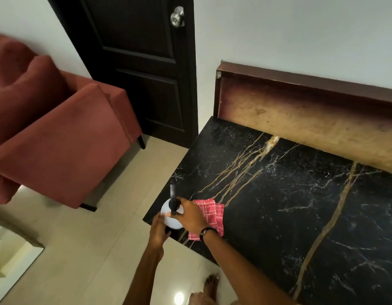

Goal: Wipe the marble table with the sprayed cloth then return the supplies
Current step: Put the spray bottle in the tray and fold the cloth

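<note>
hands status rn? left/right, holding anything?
Left hand: grips the white spray bottle body.
Right hand: fingers curled round the bottle's black spray head.

From my remote feed: white walls (300, 29). Dark panelled door (135, 62), closed, round metal knob (177, 16) at its upper right. Rust-red sofa (58, 128) on dark legs at left, just beside the door. Pale glossy floor tiles (80, 249); a ceiling light's reflection (179, 298) shows near the bottom edge. Worn brown wooden board (300, 106) stands upright against the right wall.
</note>
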A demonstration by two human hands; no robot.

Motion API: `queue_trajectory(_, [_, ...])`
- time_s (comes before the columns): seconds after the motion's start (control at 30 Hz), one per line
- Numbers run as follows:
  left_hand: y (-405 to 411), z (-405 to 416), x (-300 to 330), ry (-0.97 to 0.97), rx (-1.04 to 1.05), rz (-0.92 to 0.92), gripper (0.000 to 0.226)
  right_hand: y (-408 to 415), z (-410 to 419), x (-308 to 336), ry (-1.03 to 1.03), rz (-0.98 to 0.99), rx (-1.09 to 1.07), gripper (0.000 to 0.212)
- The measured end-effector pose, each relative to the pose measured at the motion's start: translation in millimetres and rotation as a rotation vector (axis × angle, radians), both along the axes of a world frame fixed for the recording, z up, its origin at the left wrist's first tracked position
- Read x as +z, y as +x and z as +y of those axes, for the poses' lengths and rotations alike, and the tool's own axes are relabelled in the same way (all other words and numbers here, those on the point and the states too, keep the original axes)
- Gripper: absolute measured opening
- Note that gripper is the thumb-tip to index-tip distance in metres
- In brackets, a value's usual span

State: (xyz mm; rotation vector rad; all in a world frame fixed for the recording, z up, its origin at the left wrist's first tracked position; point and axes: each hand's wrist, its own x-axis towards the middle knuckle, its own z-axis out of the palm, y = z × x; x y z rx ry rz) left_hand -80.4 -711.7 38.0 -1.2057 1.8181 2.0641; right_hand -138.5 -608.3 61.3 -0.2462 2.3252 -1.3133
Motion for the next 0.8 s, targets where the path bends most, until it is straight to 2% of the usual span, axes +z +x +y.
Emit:
queue_trajectory(0.3, [-22.8, 60.5, 23.8, 0.237, -0.184, 0.016, 0.046, 1.8, 92.8, 36.8, -0.059, 0.028, -0.116, 0.046])
queue_trajectory(0.47, [-13.9, 140.1, 44.0, 0.297, -0.213, -0.032, 0.04, 26.4, 178.1, 52.4, -0.056, 0.051, -0.195, 0.043])
queue_trajectory(0.57, [4.1, 194.1, 45.0, 0.247, -0.315, 0.011, 0.041, 55.5, 237.8, 64.5, -0.064, 0.08, -0.267, 0.041])
queue_trajectory(0.63, [18.3, 229.4, 49.0, 0.274, -0.378, 0.025, 0.031, 75.3, 274.8, 72.7, -0.078, 0.093, -0.32, 0.041])
queue_trajectory(0.8, [53.0, 328.7, 59.4, 0.34, -0.497, 0.029, 0.034, 129.8, 367.1, 87.2, -0.057, 0.152, -0.48, 0.044])
